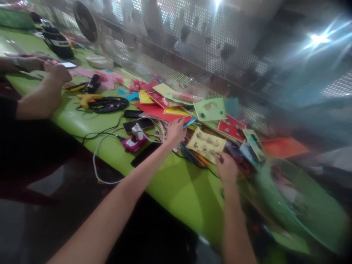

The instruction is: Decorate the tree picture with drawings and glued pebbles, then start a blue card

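My left hand reaches over the crowded green table, its fingers curled around a thin blue item whose kind is unclear. My right hand pinches the lower right corner of a pale yellow card. Small grey shapes with dark drawn marks sit in rows on that card. Several pencils or pens lie under its lower edge. Behind it are a light green card with a brownish patch and a red card. Blur hides the fine detail at my fingertips.
A purple power strip with a white plug and trailing cables is left of my left arm, near phones. A green basket stands at right. Yellow-handled tool, black bottle and fan are farther left. Another person's hands work there.
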Demonstrator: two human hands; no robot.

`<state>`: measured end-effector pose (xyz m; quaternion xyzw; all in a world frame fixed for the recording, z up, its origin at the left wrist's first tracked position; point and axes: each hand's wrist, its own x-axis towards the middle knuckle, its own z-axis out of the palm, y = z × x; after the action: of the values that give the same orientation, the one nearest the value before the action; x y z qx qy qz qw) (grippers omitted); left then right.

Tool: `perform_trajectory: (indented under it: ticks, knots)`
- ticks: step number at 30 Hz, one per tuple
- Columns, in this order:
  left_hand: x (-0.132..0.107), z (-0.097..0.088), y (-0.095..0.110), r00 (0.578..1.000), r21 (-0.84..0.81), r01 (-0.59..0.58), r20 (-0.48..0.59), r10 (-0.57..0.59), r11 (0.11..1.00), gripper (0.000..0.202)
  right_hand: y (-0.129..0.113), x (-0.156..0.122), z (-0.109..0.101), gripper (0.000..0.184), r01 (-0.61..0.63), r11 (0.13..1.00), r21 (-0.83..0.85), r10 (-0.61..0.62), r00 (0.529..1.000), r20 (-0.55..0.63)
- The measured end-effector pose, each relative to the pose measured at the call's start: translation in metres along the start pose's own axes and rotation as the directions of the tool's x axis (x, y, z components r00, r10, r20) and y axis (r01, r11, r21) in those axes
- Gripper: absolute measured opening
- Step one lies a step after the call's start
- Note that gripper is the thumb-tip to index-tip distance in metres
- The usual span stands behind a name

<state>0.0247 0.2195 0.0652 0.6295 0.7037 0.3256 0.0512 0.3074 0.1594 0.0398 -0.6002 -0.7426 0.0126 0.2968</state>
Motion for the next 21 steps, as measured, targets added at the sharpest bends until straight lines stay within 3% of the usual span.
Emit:
perform_trajectory:
  ticks: [13, 21]
  knots:
    - [0.015, -0.004, -0.002, 0.989, 0.131, 0.047, 0.134, -0.065, 0.990, 0.034, 0.002, 0.001, 0.002, 0.036, 0.020, 1.000, 0.022, -0.021, 0.999, 0.038]
    - [0.027, -0.014, -0.001, 0.971, 0.030, 0.115, 0.209, -0.119, 0.993, 0.035, 0.001, 0.001, 0.000, 0.039, 0.023, 0.998, 0.055, -0.026, 0.998, 0.056]
